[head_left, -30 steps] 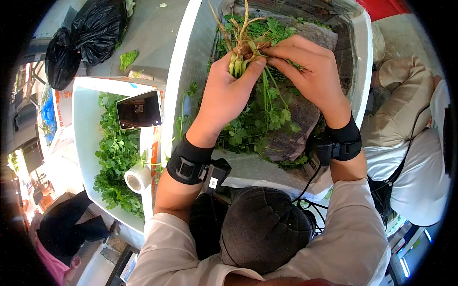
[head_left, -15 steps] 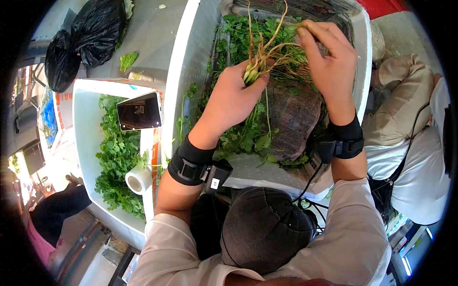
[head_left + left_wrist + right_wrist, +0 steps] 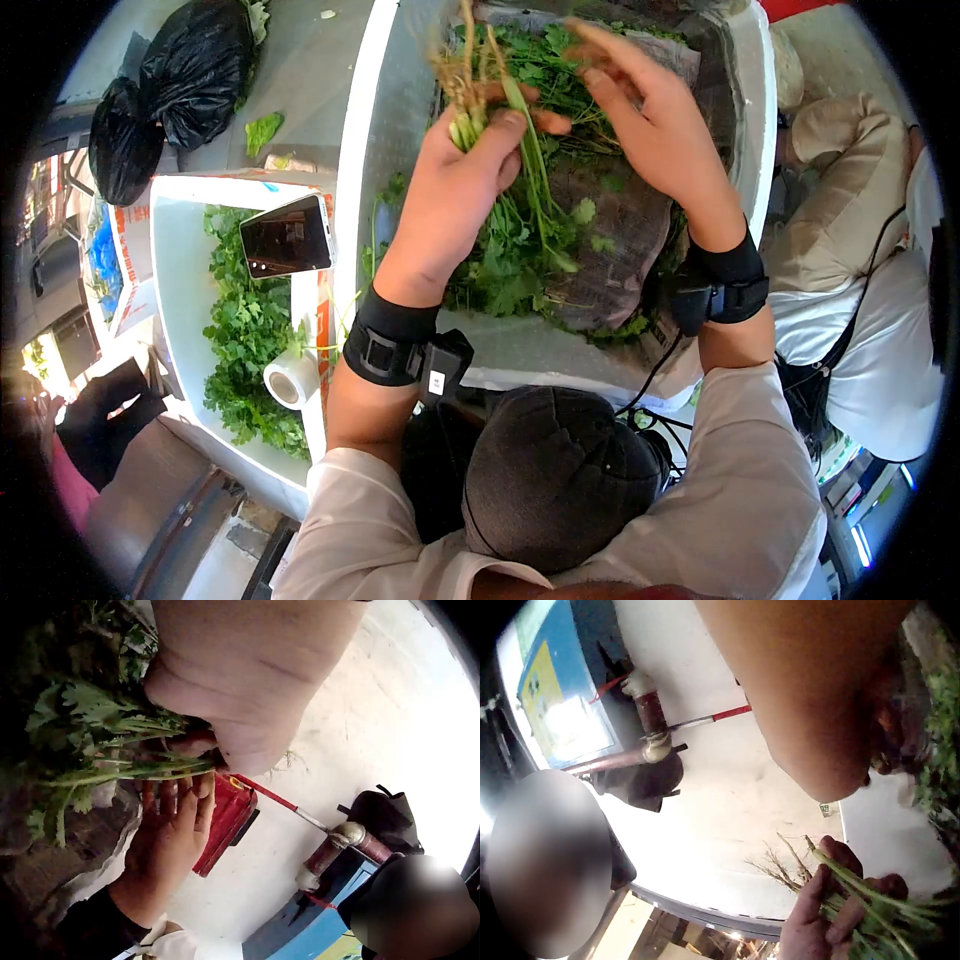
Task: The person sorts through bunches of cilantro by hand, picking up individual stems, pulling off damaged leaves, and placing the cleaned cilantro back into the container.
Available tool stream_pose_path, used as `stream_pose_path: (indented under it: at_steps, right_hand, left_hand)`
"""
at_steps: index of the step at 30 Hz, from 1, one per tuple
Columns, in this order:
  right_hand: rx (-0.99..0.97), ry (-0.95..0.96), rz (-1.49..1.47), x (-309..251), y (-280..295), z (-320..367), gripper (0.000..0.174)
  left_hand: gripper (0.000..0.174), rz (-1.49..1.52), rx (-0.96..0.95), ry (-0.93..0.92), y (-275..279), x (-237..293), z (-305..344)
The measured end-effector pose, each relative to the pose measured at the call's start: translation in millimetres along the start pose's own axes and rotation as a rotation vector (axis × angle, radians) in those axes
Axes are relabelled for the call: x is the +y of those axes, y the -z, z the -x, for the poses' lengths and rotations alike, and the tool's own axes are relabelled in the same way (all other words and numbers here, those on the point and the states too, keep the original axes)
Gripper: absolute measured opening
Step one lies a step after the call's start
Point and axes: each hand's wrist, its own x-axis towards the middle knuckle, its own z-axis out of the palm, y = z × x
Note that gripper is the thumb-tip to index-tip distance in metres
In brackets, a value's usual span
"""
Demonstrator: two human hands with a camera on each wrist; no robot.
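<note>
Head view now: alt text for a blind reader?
A person's left hand grips a rooted bunch of leafy greens over a large white box of more greens; the right hand is open alongside. At left, a phone rests by a smaller box of leaves.

In the head view, curved distortion and blackened corners are shown, overexposure is concentrated at the left edge, and the herb bunch is motion-blurred at upper centre. In the wrist views, dark shadow is set against a washed-out wall; glare is cast on the blue panel.
</note>
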Motion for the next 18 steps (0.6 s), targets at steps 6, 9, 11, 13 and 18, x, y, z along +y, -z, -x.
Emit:
stream_pose_path:
  at_steps: [6, 9, 11, 13, 18]
  right_hand:
    - [-0.159, 0.04, 0.153, 1.5, -4.9, 4.6, 0.032]
    - [-0.244, -0.254, -0.043, -3.6, -3.4, 3.1, 0.031]
    - [-0.301, -0.253, -0.162, -11.3, 1.2, 0.8, 0.032]
    - [-0.306, -0.231, -0.107, -14.5, 2.7, 0.8, 0.033]
    - [-0.155, 0.021, 0.203, -5.0, -3.9, 2.9, 0.034]
  left_hand:
    - [0.019, 0.287, 0.127, -0.158, 8.0, 3.7, -2.2]
    - [0.023, 0.357, 0.2, -0.121, 3.7, 7.3, 0.6]
    - [0.026, 0.464, 0.112, -0.135, 17.5, -2.1, -3.8]
    - [0.026, 0.482, 0.104, -0.145, 17.5, -1.3, -2.5]
    - [0.026, 0.482, 0.068, -0.183, 18.7, -1.9, -3.4]
